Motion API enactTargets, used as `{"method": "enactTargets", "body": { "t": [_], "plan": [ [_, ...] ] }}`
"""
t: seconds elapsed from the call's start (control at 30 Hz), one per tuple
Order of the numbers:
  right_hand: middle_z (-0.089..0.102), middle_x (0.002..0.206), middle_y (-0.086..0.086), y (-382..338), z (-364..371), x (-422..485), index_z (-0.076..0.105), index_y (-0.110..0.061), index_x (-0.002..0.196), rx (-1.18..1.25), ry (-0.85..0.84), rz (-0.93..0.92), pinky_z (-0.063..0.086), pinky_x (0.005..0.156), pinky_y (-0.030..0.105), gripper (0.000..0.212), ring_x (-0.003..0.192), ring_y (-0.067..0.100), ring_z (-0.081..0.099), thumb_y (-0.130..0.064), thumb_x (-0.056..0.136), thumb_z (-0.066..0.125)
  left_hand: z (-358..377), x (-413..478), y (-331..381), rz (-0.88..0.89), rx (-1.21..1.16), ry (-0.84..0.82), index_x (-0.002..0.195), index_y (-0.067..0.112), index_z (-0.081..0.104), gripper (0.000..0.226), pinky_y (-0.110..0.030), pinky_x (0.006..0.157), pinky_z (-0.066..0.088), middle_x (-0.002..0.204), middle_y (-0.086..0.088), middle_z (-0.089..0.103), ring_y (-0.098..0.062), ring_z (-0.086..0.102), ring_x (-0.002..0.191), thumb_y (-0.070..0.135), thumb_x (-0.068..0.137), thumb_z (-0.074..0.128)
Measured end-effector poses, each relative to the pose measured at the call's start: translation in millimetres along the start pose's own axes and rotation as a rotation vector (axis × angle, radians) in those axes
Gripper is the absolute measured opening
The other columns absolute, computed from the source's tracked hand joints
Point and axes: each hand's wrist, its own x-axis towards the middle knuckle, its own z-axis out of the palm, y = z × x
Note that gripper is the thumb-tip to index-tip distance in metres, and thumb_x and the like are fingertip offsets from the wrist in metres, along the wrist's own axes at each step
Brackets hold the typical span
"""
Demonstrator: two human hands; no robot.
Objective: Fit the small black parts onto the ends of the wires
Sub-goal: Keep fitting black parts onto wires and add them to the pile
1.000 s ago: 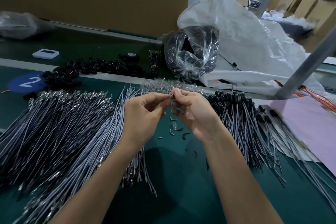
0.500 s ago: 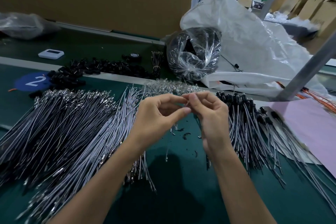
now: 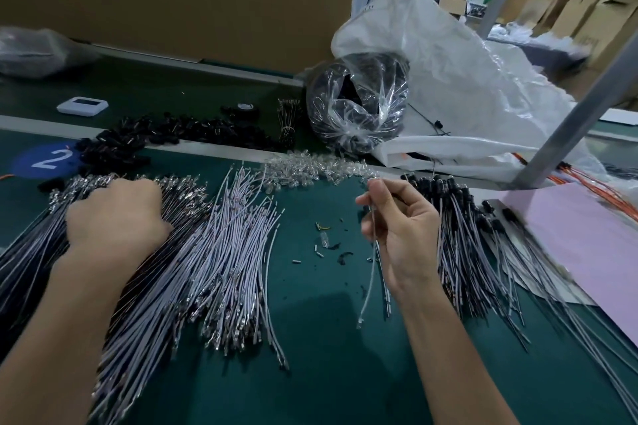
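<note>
Both hands have left their meeting point at the middle. The left grip [image 3: 117, 214] is now out over the pile of dark wires [image 3: 45, 252], and the right grip [image 3: 404, 228] holds its wire alone.

The right grip pinches a white wire [image 3: 371, 272] between thumb and forefinger near its top end, and the rest hangs down past the palm. The left grip lies knuckles-up on the dark wires with its fingers curled under. I cannot tell whether it has hold of any.

Between the two grips lie a fan of loose white wires [image 3: 224, 252] and a few scraps [image 3: 328, 247] on the bare green surface [image 3: 328, 373]. That bare stretch runs from the grips back toward the person. Just right of the right grip lie wires with black caps [image 3: 448, 193].

Beyond the right grip sits a heap of clear parts [image 3: 310, 169]. Past that a clear bag [image 3: 359, 107] holds black coils, leaning on a white sack [image 3: 483, 79] whose contents are hidden.

The small black parts [image 3: 145, 136] lie beyond the left grip, along a pale rail [image 3: 214, 148] that crosses the surface. A pink sheet [image 3: 587, 252] and a slanting metal post [image 3: 580, 107] close off the far right.
</note>
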Motion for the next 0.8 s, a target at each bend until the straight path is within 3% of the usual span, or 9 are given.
{"method": "enactTargets", "body": {
  "t": [0.17,0.3,0.4,0.47,0.6,0.7,0.8],
  "plan": [
    [0.074,0.073,0.007,6.0,3.3,-3.9,0.071,-0.013,0.089,-0.172,0.008,-0.021,0.046,0.046,0.020,0.007,0.045,0.013,0.057,-0.018,0.085,0.068,3.3,-0.8,1.6,-0.033,-0.070,0.044,0.094,0.013,0.071,0.014,-0.034,0.066,0.043,0.090,-0.012,0.064,-0.030,0.055,0.077,0.010,0.081,0.069],
    [0.075,0.079,0.005,10.6,3.4,-3.3,0.070,-0.014,0.095,-0.302,-0.031,-0.043,0.046,0.051,0.020,0.014,0.051,0.013,0.059,-0.004,0.093,0.061,-0.9,-1.7,1.2,-0.027,-0.162,0.015,0.087,0.011,0.074,0.015,-0.037,0.068,0.052,0.084,-0.013,0.065,-0.032,0.060,0.078,0.002,0.079,0.065],
    [0.075,0.085,0.003,13.1,4.9,-3.4,0.070,-0.016,0.101,-0.329,-0.061,-0.027,0.050,0.060,0.018,0.023,0.060,0.010,0.062,0.002,0.094,0.057,-7.5,-6.8,1.7,-0.012,-0.215,0.014,0.083,0.015,0.076,0.016,-0.042,0.075,0.056,0.082,-0.012,0.069,-0.033,0.062,0.079,0.003,0.079,0.066],
    [0.076,0.087,0.002,14.0,5.4,-3.4,0.070,-0.014,0.104,-0.312,-0.072,-0.004,0.052,0.064,0.018,0.025,0.066,0.012,0.067,0.005,0.093,0.057,-11.2,-9.9,1.2,-0.010,-0.222,0.043,0.078,0.014,0.076,0.015,-0.040,0.069,0.056,0.074,-0.012,0.068,-0.031,0.062,0.072,0.004,0.077,0.065],
    [0.076,0.082,0.008,13.7,6.2,-4.1,0.071,-0.007,0.096,-0.262,-0.056,0.041,0.056,0.063,0.021,0.016,0.073,0.022,0.074,0.005,0.088,0.064,-22.1,-15.4,5.1,-0.017,-0.330,0.135,0.081,0.020,0.072,0.007,-0.032,0.064,0.045,0.069,-0.003,0.060,-0.026,0.054,0.067,0.016,0.085,0.068],
    [0.074,0.077,0.012,12.7,6.8,-5.6,0.073,-0.006,0.086,-0.209,-0.038,0.072,0.057,0.062,0.023,0.011,0.072,0.025,0.074,0.004,0.086,0.067,-36.9,-22.7,13.2,0.095,-0.427,0.224,0.089,0.021,0.074,0.010,-0.030,0.066,0.042,0.066,0.008,0.055,-0.015,0.050,0.065,0.030,0.089,0.070],
    [0.074,0.077,0.012,9.5,8.2,-6.4,0.073,-0.006,0.087,-0.163,-0.013,0.069,0.056,0.061,0.023,0.008,0.070,0.025,0.074,0.000,0.087,0.068,-55.5,-51.9,38.6,0.326,-0.668,0.269,0.085,0.027,0.074,0.003,-0.016,0.058,0.043,0.061,0.024,0.054,0.002,0.053,0.057,0.030,0.084,0.073]
  ]
}}
